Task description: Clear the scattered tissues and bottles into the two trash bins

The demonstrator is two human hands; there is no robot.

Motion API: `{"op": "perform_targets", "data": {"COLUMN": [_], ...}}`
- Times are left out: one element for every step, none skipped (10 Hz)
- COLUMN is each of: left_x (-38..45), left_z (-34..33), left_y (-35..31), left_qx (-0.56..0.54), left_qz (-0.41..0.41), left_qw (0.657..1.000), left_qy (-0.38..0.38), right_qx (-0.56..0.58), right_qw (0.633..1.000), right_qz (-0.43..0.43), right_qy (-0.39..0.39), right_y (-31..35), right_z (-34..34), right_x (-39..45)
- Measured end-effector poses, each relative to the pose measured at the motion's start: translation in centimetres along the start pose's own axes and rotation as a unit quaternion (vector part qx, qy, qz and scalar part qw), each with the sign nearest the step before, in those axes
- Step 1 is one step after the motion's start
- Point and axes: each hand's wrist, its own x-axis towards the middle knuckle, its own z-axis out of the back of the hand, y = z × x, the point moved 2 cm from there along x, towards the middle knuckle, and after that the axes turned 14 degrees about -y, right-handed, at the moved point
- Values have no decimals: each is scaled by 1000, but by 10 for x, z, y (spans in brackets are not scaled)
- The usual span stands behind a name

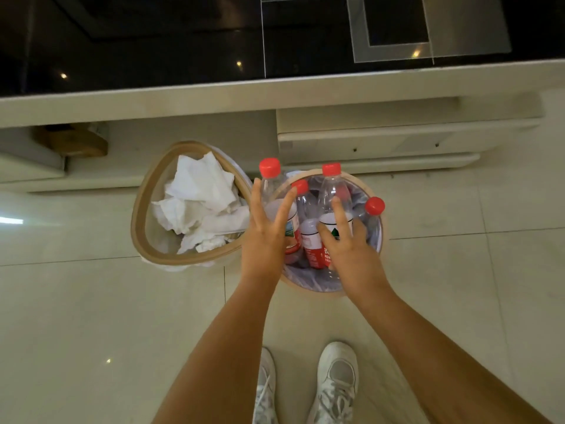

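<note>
Two round trash bins with tan wooden rims stood side by side on the pale glossy tiled floor point(91, 301), their rims nearly touching, just in front of a cream-coloured low cabinet base point(367, 142). The left bin point(139, 215), lined with a clear bag, was filled with crumpled white tissues point(201, 203) heaped up to the rim. The right bin point(383, 237), lined with a bluish-white plastic bag, held four clear plastic bottles with red caps and red-and-white labels, all standing roughly upright and packed close together: the leftmost bottle point(270, 175) leaned at the bin's left edge, a shorter-looking one point(308, 215) stood in the middle, a third point(331, 191) rose beside it, and the fourth point(374, 209) sat against the right wall.

The left hand point(264, 237) was open with fingers spread, hovering over the left part of the bottle bin and covering the leftmost bottle's label (whether the palm touched it could not be told). The right hand point(348, 243) was likewise open, fingers spread, lying over the third bottle's label without closing round it. Both forearms reached in from the bottom of the view, blocking the bin's near rim.

Below them stood the person's two white-and-grey sneakers point(336, 381). Above the cabinet ran a dark, reflective black surface point(153, 41), and a tan wooden object point(73, 142) sat tucked under the ledge, left of the tissue bin.
</note>
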Motion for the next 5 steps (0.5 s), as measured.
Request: {"op": "perform_targets", "data": {"left_x": [5, 4, -2, -11, -19], "left_z": [-1, 0, 7, 26, 55], "left_y": [-2, -2, -2, -4, -13], "left_qx": [55, 73, 73, 92, 96], "left_qz": [23, 14, 1, -26, -47], "left_qw": [998, 997, 997, 995, 994], "left_qy": [-20, -33, 13, 23, -6], "right_qx": [-8, -44, -78, -103, -72], "right_qw": [1000, 999, 997, 994, 997], "right_qz": [12, 20, 27, 19, 23], "right_qy": [-11, -23, -10, 14, -9], "right_y": [0, 3, 2, -2, 2], "right_z": [-1, -2, -1, 15, 48], "right_x": [5, 7, 1, -11, -26]}}
